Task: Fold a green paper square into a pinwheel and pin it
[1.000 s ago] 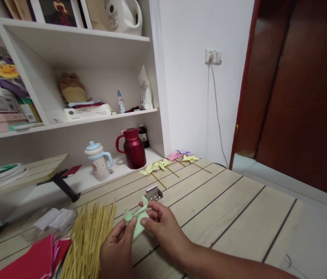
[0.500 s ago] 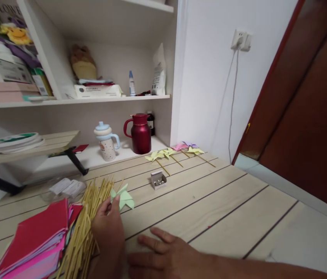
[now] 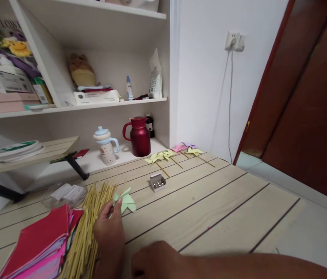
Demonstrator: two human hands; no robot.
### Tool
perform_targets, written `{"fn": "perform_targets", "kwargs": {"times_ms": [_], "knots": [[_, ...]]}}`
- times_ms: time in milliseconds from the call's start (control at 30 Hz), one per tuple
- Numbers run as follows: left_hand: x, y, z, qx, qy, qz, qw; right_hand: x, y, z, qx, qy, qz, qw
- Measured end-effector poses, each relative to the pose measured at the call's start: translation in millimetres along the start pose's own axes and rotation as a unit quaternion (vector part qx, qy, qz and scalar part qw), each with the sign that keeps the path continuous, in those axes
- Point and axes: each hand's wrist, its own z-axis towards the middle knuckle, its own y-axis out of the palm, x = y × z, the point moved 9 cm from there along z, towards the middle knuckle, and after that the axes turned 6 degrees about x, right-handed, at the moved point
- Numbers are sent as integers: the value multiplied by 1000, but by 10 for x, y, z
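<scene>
My left hand (image 3: pixel 110 226) pinches a pale green paper pinwheel (image 3: pixel 127 202) between thumb and fingers, just above the table. Against that hand lies a heap of thin yellowish sticks (image 3: pixel 83 228). Low in the head view, my right hand (image 3: pixel 156 261) is curled closed close to the left wrist; its fingertips are hidden, so what they hold, if anything, does not show. A small open box of metal pins (image 3: pixel 158 184) stands beyond the hands. Further back lie several finished pinwheels on sticks, among them a yellow pinwheel (image 3: pixel 153 158).
Coloured paper sheets (image 3: pixel 40 236) are stacked at the left, near a clear plastic container (image 3: pixel 64 192). A red jug (image 3: pixel 140 139) and a light-blue-lidded cup (image 3: pixel 107 149) stand on the bottom shelf. A small raised stand (image 3: pixel 61 142) occupies the back left.
My right hand has gone from spread fingers on the table to a curled shape, lower in view. The left hand keeps its hold on the green pinwheel. The camera view has shifted slightly.
</scene>
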Motion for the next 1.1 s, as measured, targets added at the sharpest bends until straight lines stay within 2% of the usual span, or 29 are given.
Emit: {"fn": "perform_targets", "kwargs": {"times_ms": [67,100,167,233,300,433,600,667,733,800,900,967,1033,1100], "knots": [[5,-17,1,4,-3,3,1000,18,-120,18,0,-37,-37,999],[8,-22,0,5,-4,3,1000,31,-194,32,-6,-55,-94,994],[12,-22,-4,10,-7,-1,1000,118,-431,78,24,-36,-145,988],[8,-15,-5,16,-11,-13,1000,177,-587,106,43,1,-122,992],[-3,-9,-5,23,-16,-21,999,177,-624,99,56,37,-64,996],[-13,1,0,22,-14,-24,999,12,-354,60,30,56,32,997],[-30,0,12,23,-2,-26,999,-174,73,164,19,-63,-144,987],[-40,3,15,22,0,-26,999,-152,222,210,-9,-76,-173,982],[-38,10,16,17,2,-27,999,-119,259,234,-25,-58,-148,987],[-21,1,18,13,3,-27,1000,-54,186,244,-28,-11,-101,994],[39,-44,12,9,-1,-29,1000,98,-67,263,-3,54,-52,997],[92,-82,-6,4,-7,-37,999,269,-290,284,25,94,-42,994],[136,-117,-37,-1,-23,-48,999,505,-507,285,57,152,14,987],[166,-138,-81,-6,-43,-60,997,676,-680,282,76,171,40,981]]}}
